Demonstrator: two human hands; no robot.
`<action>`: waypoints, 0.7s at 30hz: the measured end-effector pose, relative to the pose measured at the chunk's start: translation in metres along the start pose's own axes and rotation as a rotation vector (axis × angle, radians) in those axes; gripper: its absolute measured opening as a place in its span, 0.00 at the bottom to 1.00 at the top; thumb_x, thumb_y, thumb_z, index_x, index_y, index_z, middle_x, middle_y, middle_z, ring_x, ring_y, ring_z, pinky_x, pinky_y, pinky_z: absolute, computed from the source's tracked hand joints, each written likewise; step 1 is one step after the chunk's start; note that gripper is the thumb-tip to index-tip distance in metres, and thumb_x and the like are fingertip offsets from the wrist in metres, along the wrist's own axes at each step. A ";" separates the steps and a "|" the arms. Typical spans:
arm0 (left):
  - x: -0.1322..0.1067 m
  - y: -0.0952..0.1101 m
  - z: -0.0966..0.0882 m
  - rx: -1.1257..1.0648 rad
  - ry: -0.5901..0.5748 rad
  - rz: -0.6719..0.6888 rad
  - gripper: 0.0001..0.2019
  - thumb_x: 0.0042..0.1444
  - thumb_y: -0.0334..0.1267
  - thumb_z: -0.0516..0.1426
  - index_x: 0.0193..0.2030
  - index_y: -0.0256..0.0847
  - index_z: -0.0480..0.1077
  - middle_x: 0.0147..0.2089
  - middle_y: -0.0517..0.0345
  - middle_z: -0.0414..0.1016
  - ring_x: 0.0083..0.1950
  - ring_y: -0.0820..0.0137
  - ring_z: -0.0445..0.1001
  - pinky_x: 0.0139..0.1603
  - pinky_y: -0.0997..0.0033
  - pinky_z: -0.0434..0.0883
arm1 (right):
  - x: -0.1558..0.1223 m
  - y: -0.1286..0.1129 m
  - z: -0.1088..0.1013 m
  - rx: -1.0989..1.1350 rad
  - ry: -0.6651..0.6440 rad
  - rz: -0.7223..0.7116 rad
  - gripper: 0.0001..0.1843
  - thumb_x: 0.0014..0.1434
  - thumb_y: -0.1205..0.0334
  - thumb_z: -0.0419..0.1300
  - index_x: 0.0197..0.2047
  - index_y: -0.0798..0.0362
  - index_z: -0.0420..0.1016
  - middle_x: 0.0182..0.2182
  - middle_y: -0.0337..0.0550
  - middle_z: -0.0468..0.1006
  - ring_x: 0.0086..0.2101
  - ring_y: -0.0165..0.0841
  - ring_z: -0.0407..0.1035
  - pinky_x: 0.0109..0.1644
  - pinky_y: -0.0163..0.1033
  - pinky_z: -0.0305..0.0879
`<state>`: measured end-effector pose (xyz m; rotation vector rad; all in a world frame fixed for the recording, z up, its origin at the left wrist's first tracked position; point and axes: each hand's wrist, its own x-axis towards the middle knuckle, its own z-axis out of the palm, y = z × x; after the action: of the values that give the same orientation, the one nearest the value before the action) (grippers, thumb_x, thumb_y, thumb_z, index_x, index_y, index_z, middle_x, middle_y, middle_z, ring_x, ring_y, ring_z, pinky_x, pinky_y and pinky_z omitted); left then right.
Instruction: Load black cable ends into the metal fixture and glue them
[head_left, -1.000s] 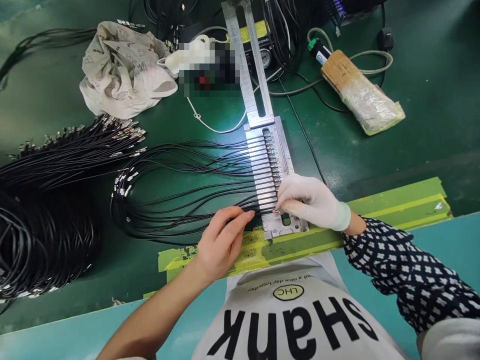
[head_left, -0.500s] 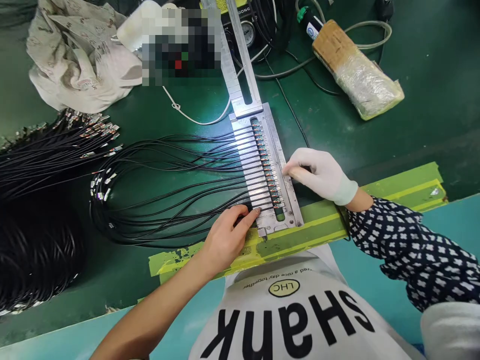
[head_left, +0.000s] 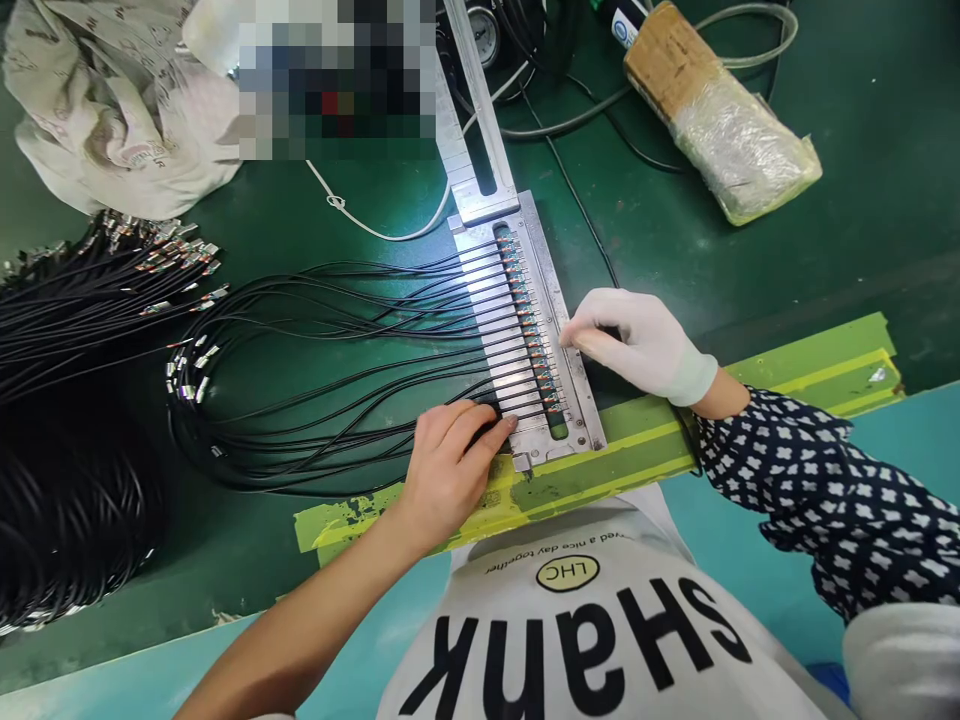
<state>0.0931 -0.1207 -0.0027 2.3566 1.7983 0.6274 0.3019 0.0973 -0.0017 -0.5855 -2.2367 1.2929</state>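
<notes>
A slotted metal jig [head_left: 571, 385] lies on the green bench, with several thin black wires [head_left: 360, 350] laid side by side in its grooves and small reddish terminals lined up in its middle channel. My bare left hand [head_left: 448, 462] rests at the jig's near left corner, its fingers pressed together on the nearest wires. My right hand [head_left: 637, 342], in a white glove, sits on the jig's right edge with curled fingertips touching the metal rim. I cannot tell whether the gloved fingers hold anything.
A big coil of black wires with metal ends [head_left: 67, 400] fills the left. A crumpled cloth [head_left: 112, 120] lies at the back left, a wrapped block [head_left: 720, 120] at the back right. A metal rail [head_left: 469, 130] runs back from the jig. Yellow-green tape [head_left: 787, 380] edges the bench.
My gloved right hand left the jig's near end and moved up along its right edge. My left hand slid slightly toward the jig and pressed on the wires. The view shifted closer.
</notes>
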 end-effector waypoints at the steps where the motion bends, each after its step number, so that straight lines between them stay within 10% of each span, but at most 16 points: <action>1: -0.002 0.001 0.000 0.028 0.008 -0.011 0.19 0.61 0.22 0.57 0.58 0.38 0.72 0.47 0.47 0.75 0.50 0.61 0.71 0.50 0.58 0.68 | 0.000 0.000 0.000 -0.002 0.000 0.002 0.12 0.68 0.60 0.59 0.39 0.56 0.82 0.34 0.43 0.78 0.36 0.34 0.71 0.42 0.41 0.65; 11: -0.017 0.005 -0.008 -0.117 -0.095 -0.088 0.25 0.65 0.23 0.53 0.67 0.40 0.65 0.48 0.48 0.76 0.49 0.64 0.71 0.48 0.62 0.66 | -0.003 0.000 0.003 -0.031 0.013 0.022 0.12 0.68 0.59 0.58 0.38 0.54 0.81 0.34 0.42 0.78 0.36 0.35 0.71 0.41 0.41 0.65; 21: -0.067 -0.019 -0.042 0.024 0.099 -0.292 0.12 0.63 0.29 0.59 0.53 0.42 0.71 0.47 0.50 0.77 0.51 0.60 0.74 0.55 0.54 0.68 | -0.003 -0.002 0.005 -0.042 0.020 0.050 0.12 0.67 0.61 0.58 0.36 0.54 0.82 0.34 0.42 0.78 0.35 0.34 0.72 0.40 0.41 0.65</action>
<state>0.0459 -0.1853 0.0120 2.0493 2.1477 0.6936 0.3009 0.0908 -0.0025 -0.6703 -2.2505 1.2616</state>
